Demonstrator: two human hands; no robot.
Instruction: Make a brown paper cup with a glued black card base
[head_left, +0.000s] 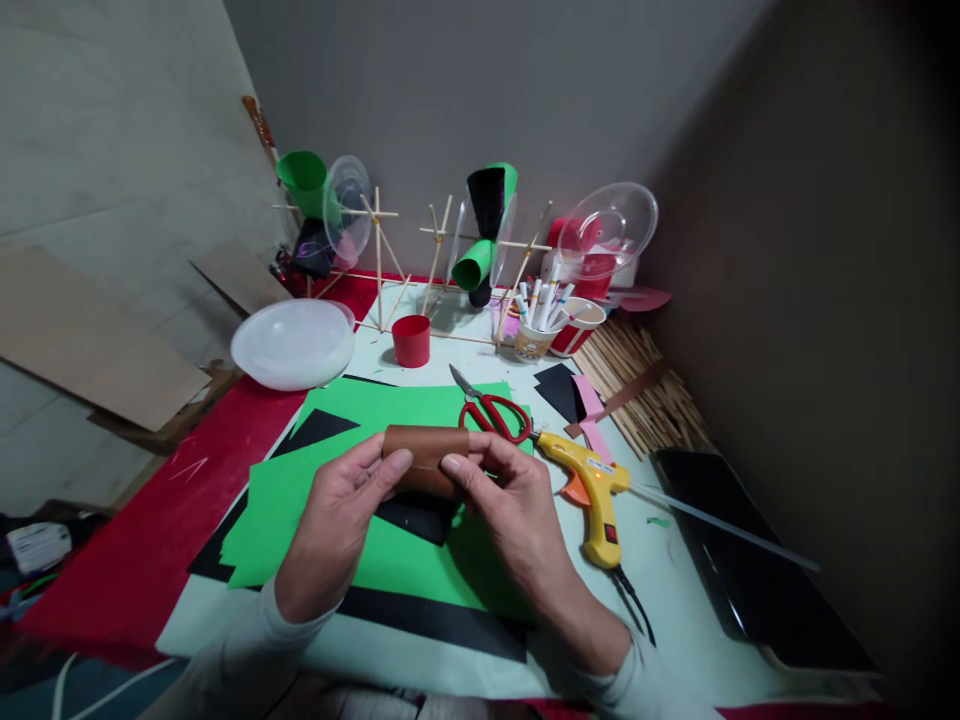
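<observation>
Brown paper roll (426, 458) lies crosswise between both hands above the green paper sheet (390, 500), its long axis running left to right. The left hand (334, 530) pinches its left end, the right hand (510, 500) its right, both equally near. Just beyond lie red scissors (491, 410) and a yellow glue gun (592, 490); farther back stands a red cup (412, 340).

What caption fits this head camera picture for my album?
Both hands, left hand and right hand, hold a brown paper roll above green paper.
</observation>
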